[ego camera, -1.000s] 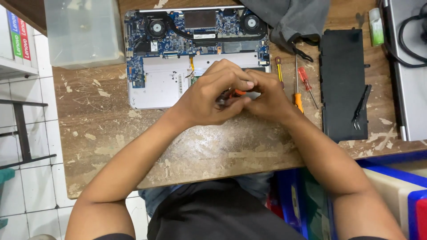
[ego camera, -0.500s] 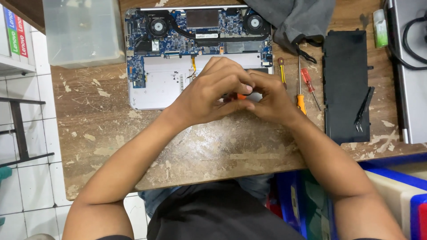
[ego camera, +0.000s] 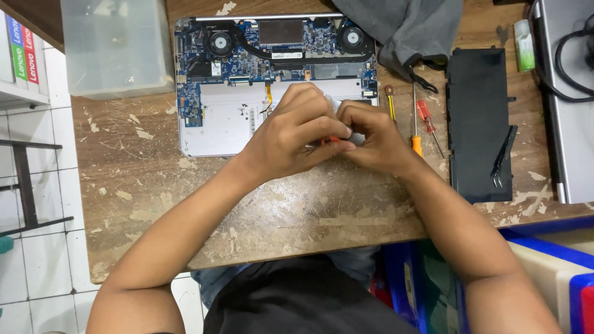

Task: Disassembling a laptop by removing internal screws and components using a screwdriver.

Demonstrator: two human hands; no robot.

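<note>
An opened laptop (ego camera: 223,117) lies bottom-up on a worn wooden table (ego camera: 154,185), its circuit board, two fans and empty battery bay showing. My left hand (ego camera: 297,139) and my right hand (ego camera: 371,139) meet over the laptop's front edge. Both are closed around a small orange-handled tool (ego camera: 331,140), of which only a sliver shows between the fingers. What lies under the hands is hidden.
Right of the laptop lie several small screwdrivers (ego camera: 424,120), a flat black battery (ego camera: 479,124) with black tweezers (ego camera: 502,158) on it, and a second laptop (ego camera: 572,99) with a cable. A grey cloth (ego camera: 408,28) and a clear plastic box (ego camera: 114,46) sit at the back.
Both hands have shifted slightly left and back over the laptop's front edge, staying clasped around the small tool. Nothing else moved.
</note>
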